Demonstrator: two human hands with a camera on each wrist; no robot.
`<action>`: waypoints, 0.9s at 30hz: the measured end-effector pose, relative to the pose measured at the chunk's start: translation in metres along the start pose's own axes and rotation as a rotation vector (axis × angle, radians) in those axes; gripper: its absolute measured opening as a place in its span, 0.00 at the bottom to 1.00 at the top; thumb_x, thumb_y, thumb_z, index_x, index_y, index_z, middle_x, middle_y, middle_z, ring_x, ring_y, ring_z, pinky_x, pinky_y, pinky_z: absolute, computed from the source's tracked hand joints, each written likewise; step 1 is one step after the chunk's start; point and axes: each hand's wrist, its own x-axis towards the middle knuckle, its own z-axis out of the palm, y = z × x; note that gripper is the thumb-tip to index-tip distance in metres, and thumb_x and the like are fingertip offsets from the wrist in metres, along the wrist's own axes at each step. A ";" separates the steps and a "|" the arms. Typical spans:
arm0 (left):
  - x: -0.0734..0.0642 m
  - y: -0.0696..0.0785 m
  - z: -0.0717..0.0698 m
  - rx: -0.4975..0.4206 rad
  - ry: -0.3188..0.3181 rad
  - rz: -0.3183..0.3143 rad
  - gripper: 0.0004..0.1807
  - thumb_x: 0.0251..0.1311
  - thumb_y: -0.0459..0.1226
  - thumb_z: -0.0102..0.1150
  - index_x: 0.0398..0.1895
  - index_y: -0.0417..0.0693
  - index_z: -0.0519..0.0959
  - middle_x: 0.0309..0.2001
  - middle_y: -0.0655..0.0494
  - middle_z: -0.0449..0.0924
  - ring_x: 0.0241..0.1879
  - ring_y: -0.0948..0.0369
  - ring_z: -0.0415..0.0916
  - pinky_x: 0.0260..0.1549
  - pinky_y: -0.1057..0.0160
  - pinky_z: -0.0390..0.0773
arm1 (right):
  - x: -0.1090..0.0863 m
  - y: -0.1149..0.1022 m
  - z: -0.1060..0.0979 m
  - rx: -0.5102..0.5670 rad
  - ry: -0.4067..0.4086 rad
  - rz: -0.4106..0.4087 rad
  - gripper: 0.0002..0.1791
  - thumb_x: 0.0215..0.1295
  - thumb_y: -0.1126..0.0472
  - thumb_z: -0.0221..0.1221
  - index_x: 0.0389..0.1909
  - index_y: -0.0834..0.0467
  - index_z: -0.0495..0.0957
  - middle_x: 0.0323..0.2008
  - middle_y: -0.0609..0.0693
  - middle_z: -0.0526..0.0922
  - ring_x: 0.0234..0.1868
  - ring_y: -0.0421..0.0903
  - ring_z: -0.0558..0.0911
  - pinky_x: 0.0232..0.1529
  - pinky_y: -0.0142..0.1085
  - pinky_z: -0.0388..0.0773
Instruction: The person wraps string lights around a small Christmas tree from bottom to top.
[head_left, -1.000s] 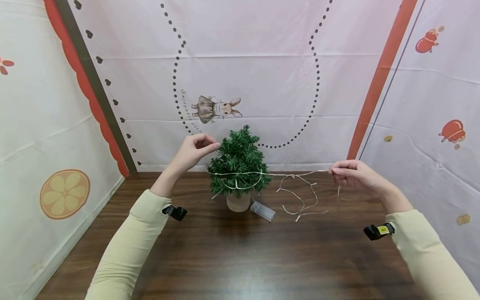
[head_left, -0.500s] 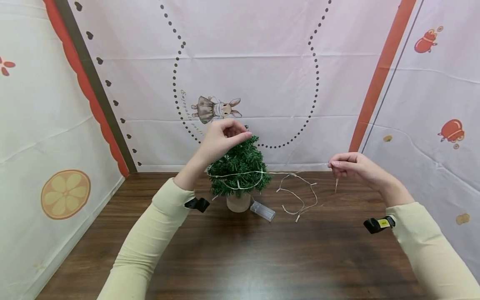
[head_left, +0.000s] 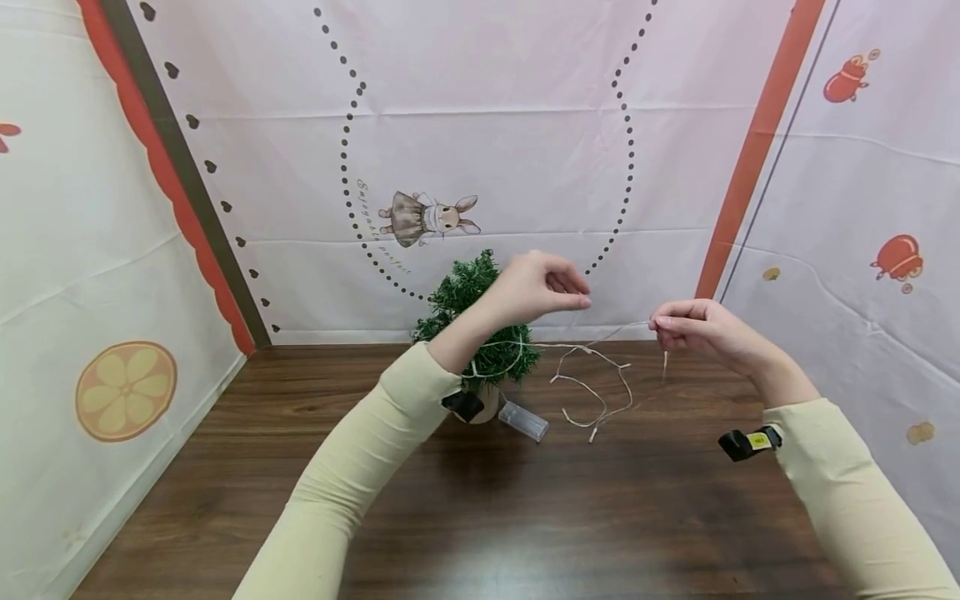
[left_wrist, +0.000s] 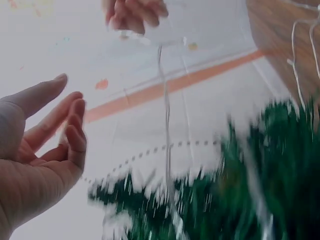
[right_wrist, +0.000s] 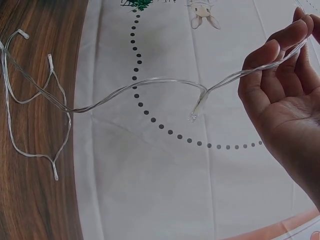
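A small green artificial Christmas tree (head_left: pixel 463 287) stands in a pale pot (head_left: pixel 489 406), partly hidden behind my left arm. String lights (right_wrist: pixel 160 80) run round its lower branches and off to the right. My right hand (head_left: pixel 696 331) pinches their thin clear wire between thumb and fingers, above the table's back right. A short end dangles below those fingers. Passing in front of the tree, my left hand (head_left: pixel 536 289) hovers just right of its top. In the left wrist view its thumb (left_wrist: pixel 42 97) and loosely bent fingers are apart, with nothing between them.
A clear battery box (head_left: pixel 523 421) lies on the brown wooden table (head_left: pixel 600 517) beside the pot. To its right, a loose loop of the lights lies on the wood. Printed cloth walls (head_left: pixel 495 167) close off the back and both sides.
My left hand has moved from the tree's left side, across its front, to the right towards my right hand. The right hand keeps its pinch on the string lights and has risen slightly.
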 end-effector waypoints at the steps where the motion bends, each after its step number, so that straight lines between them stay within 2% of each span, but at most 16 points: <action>1: 0.002 0.002 0.005 0.004 -0.025 -0.018 0.11 0.54 0.41 0.68 0.39 0.47 0.84 0.35 0.58 0.85 0.32 0.66 0.80 0.35 0.72 0.78 | 0.000 0.000 0.000 0.003 0.003 0.002 0.17 0.72 0.71 0.42 0.38 0.57 0.80 0.27 0.45 0.75 0.27 0.44 0.66 0.31 0.31 0.73; 3: 0.006 0.004 0.014 0.014 -0.060 -0.036 0.10 0.54 0.41 0.68 0.39 0.48 0.84 0.36 0.58 0.86 0.33 0.68 0.81 0.36 0.74 0.78 | 0.000 0.000 0.000 0.011 0.005 0.007 0.17 0.72 0.71 0.42 0.38 0.57 0.80 0.27 0.44 0.75 0.27 0.43 0.67 0.31 0.31 0.74; 6: 0.009 0.005 0.026 0.010 -0.080 -0.038 0.09 0.54 0.41 0.68 0.38 0.49 0.84 0.34 0.59 0.86 0.32 0.70 0.81 0.35 0.75 0.78 | 0.001 0.000 0.000 0.015 0.005 0.009 0.17 0.72 0.71 0.42 0.38 0.57 0.80 0.27 0.44 0.75 0.27 0.42 0.68 0.31 0.31 0.73; 11: 0.012 0.005 0.041 -0.013 -0.076 -0.022 0.07 0.53 0.40 0.69 0.35 0.49 0.85 0.32 0.60 0.86 0.29 0.72 0.80 0.32 0.75 0.78 | 0.002 -0.001 0.001 0.021 0.002 0.004 0.17 0.73 0.71 0.42 0.39 0.57 0.80 0.27 0.44 0.76 0.27 0.42 0.68 0.32 0.31 0.73; 17: 0.015 0.007 0.050 0.002 -0.061 -0.026 0.04 0.55 0.39 0.67 0.32 0.50 0.86 0.28 0.62 0.85 0.25 0.72 0.79 0.27 0.75 0.76 | 0.003 -0.001 0.001 0.016 0.006 0.003 0.16 0.72 0.71 0.42 0.39 0.57 0.80 0.28 0.44 0.75 0.28 0.41 0.69 0.32 0.31 0.74; 22: 0.020 0.006 0.044 0.011 -0.074 -0.071 0.03 0.57 0.37 0.65 0.31 0.47 0.85 0.24 0.61 0.83 0.24 0.63 0.80 0.21 0.72 0.75 | 0.004 -0.001 0.001 -0.001 -0.001 0.010 0.16 0.72 0.71 0.42 0.40 0.57 0.80 0.28 0.44 0.76 0.28 0.41 0.70 0.32 0.31 0.74; 25: 0.024 0.002 0.033 -0.004 -0.079 -0.119 0.03 0.59 0.35 0.63 0.30 0.45 0.84 0.24 0.56 0.84 0.25 0.60 0.82 0.23 0.71 0.78 | 0.004 0.000 0.000 -0.002 -0.003 0.011 0.16 0.72 0.71 0.42 0.40 0.57 0.80 0.27 0.44 0.75 0.29 0.41 0.71 0.32 0.31 0.74; 27: 0.027 -0.002 0.024 -0.031 -0.080 -0.157 0.03 0.60 0.34 0.62 0.30 0.44 0.83 0.27 0.53 0.85 0.26 0.61 0.83 0.28 0.71 0.80 | 0.003 0.001 -0.002 -0.002 0.008 0.014 0.17 0.72 0.71 0.42 0.40 0.57 0.80 0.27 0.44 0.75 0.29 0.40 0.71 0.31 0.30 0.74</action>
